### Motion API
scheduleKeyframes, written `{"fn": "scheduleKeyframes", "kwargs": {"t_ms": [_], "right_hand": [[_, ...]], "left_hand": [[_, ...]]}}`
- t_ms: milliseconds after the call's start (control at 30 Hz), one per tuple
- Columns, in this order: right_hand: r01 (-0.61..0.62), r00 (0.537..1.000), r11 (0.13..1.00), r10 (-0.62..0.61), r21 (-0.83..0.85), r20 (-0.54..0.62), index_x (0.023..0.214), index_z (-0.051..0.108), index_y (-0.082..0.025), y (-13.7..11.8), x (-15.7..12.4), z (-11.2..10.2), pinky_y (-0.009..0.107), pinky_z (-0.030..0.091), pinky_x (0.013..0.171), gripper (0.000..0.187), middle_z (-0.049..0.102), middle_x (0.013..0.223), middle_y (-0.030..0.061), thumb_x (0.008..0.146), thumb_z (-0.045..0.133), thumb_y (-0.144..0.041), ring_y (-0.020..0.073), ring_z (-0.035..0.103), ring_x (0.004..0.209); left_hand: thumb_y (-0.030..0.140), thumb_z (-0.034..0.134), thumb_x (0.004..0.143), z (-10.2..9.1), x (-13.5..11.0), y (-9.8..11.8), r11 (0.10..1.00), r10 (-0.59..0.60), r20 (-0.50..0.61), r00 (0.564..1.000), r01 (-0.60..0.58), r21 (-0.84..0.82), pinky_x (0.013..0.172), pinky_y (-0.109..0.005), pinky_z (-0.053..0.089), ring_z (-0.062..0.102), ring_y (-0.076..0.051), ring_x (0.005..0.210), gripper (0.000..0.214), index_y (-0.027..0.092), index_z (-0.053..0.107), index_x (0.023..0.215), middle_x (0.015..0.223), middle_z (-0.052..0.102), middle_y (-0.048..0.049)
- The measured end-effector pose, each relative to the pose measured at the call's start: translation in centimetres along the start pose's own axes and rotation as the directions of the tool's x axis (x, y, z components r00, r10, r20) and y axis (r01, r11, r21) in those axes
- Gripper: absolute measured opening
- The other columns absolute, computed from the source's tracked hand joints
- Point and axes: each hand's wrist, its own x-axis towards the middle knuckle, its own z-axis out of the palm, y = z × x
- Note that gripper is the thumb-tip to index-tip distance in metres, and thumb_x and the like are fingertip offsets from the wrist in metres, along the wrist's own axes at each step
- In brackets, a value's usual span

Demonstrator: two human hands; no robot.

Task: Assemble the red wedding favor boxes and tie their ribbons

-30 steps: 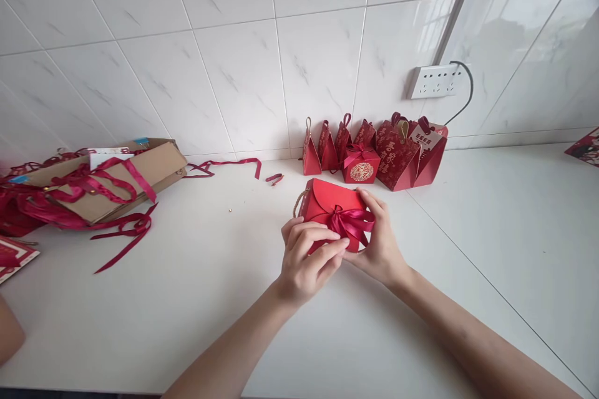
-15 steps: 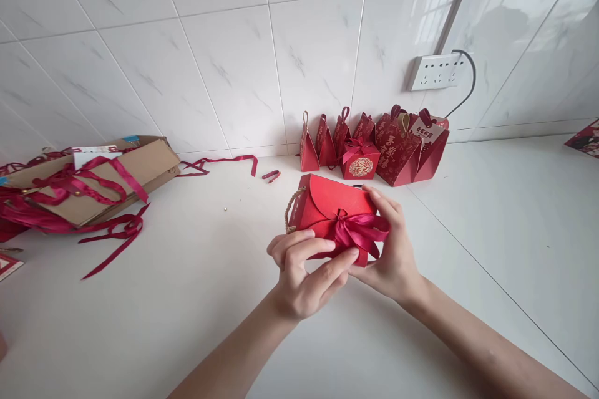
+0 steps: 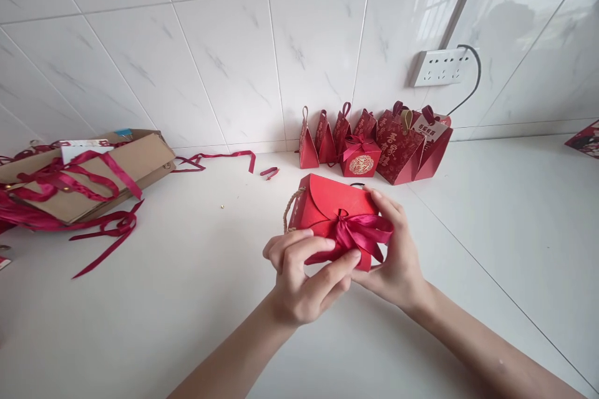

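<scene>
A red gift box (image 3: 344, 196) with a rounded flap is held tilted above the white counter between both hands. On its front a magenta ribbon bow (image 3: 358, 234) is tied, and a twisted rope handle (image 3: 291, 206) stands out from its left side. My left hand (image 3: 304, 274) grips the box's lower left, its fingertips on the front face just beside the bow. Around the right side and bottom wraps my right hand (image 3: 395, 243), thumb below and fingers at the upper edge. The underside and back are hidden.
Several red gift boxes (image 3: 400, 146) with ribbon loops stand by the tiled wall, beside a small bowed box (image 3: 361, 156). To the left lies an open cardboard box (image 3: 145, 159) draped with magenta ribbons (image 3: 119, 234). A power strip (image 3: 440, 67) is on the wall.
Both hands keep the same hold on the gift box. The camera view has shifted slightly; the bow sits a little farther right in the picture.
</scene>
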Motion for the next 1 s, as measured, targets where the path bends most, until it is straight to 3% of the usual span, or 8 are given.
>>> {"fn": "scheduleKeyframes", "kwargs": {"t_ms": [133, 200, 400, 500, 600, 667, 833, 1000], "right_hand": [[-0.05, 0.999, 0.999, 0.05, -0.008, -0.015, 0.146, 0.024, -0.024, 0.1, 0.04, -0.07, 0.051, 0.055, 0.09, 0.092, 0.036, 0.138, 0.0184, 0.072, 0.078, -0.036, 0.0342, 0.041, 0.128], [-0.041, 0.999, 0.999, 0.041, -0.016, -0.025, 0.146, 0.024, -0.024, 0.17, 0.17, -0.02, 0.05, 0.056, 0.088, 0.092, 0.037, 0.136, 0.0182, 0.072, 0.078, -0.036, 0.0345, 0.042, 0.127], [-0.023, 0.999, 0.999, 0.022, -0.027, -0.034, 0.145, 0.025, -0.023, 0.28, 0.18, 0.19, 0.051, 0.055, 0.09, 0.091, 0.038, 0.135, 0.0184, 0.072, 0.078, -0.035, 0.0339, 0.043, 0.127], [-0.076, 0.997, 0.997, 0.076, 0.004, -0.018, 0.145, 0.025, -0.025, 0.37, -0.01, 0.2, 0.05, 0.057, 0.087, 0.091, 0.036, 0.136, 0.0176, 0.072, 0.078, -0.033, 0.0338, 0.042, 0.128], [-0.074, 0.997, 0.997, 0.074, 0.003, -0.022, 0.145, 0.025, -0.026, 0.47, -0.06, 0.25, 0.051, 0.056, 0.089, 0.091, 0.037, 0.136, 0.0172, 0.072, 0.079, -0.034, 0.0334, 0.041, 0.128], [-0.049, 0.999, 0.999, 0.049, -0.005, -0.023, 0.145, 0.025, -0.025, 0.53, -0.03, 0.28, 0.053, 0.054, 0.091, 0.091, 0.037, 0.135, 0.0179, 0.072, 0.078, -0.034, 0.0332, 0.042, 0.127], [-0.018, 1.0, 0.999, 0.018, -0.029, -0.011, 0.146, 0.024, -0.024, 0.58, -0.01, 0.21, 0.052, 0.056, 0.088, 0.092, 0.036, 0.136, 0.0188, 0.072, 0.078, -0.035, 0.0337, 0.043, 0.127], [0.017, 0.999, 0.999, -0.019, -0.032, -0.035, 0.145, 0.026, -0.023, 0.48, 0.09, 0.09, 0.052, 0.054, 0.091, 0.092, 0.038, 0.135, 0.0186, 0.071, 0.079, -0.036, 0.0345, 0.042, 0.127]], "left_hand": [[0.017, 0.053, 0.088, 0.56, 0.01, 0.17, 0.992, -0.111, 0.041, 0.993, 0.109, 0.055, 0.097, -0.044, 0.032, 0.035, -0.03, 0.127, 0.02, 0.026, 0.071, 0.086, 0.126, 0.05, -0.008], [0.016, 0.052, 0.088, 0.75, -0.1, 0.17, 0.99, -0.128, 0.027, 0.991, 0.127, 0.056, 0.099, -0.045, 0.03, 0.031, -0.031, 0.131, 0.022, 0.026, 0.071, 0.086, 0.13, 0.048, -0.008], [0.013, 0.055, 0.086, 0.8, -0.36, 0.05, 0.994, -0.105, 0.008, 0.994, 0.104, 0.04, 0.093, -0.035, 0.032, 0.043, -0.023, 0.113, 0.023, 0.028, 0.072, 0.091, 0.096, 0.054, -0.0059], [0.017, 0.054, 0.088, 0.85, -0.26, 0.17, 0.988, -0.126, 0.028, 0.992, 0.123, 0.095, 0.098, -0.041, 0.026, 0.037, -0.03, 0.127, 0.021, 0.027, 0.073, 0.087, 0.119, 0.055, -0.0081], [0.019, 0.053, 0.088, 0.98, -0.26, 0.17, 0.986, -0.126, 0.019, 0.992, 0.123, 0.114, 0.102, -0.045, 0.024, 0.022, -0.035, 0.138, 0.021, 0.027, 0.073, 0.087, 0.143, 0.04, -0.0076], [0.018, 0.054, 0.088, 1.04, -0.33, 0.08, 0.99, -0.105, -0.008, 0.994, 0.105, 0.099, 0.102, -0.042, 0.027, 0.025, -0.031, 0.136, 0.021, 0.027, 0.073, 0.087, 0.14, 0.042, -0.0077], [0.015, 0.054, 0.086, 0.93, -0.32, -0.09, 0.994, -0.082, -0.021, 0.996, 0.083, 0.064, 0.091, -0.035, 0.035, 0.041, -0.022, 0.111, 0.023, 0.028, 0.073, 0.086, 0.1, 0.05, -0.0066], [0.013, 0.056, 0.085, 0.68, -0.11, 0.01, 0.997, -0.077, -0.014, 0.997, 0.077, 0.031, 0.086, -0.036, 0.037, 0.042, -0.022, 0.102, 0.021, 0.026, 0.073, 0.085, 0.095, 0.045, -0.0062]]}}
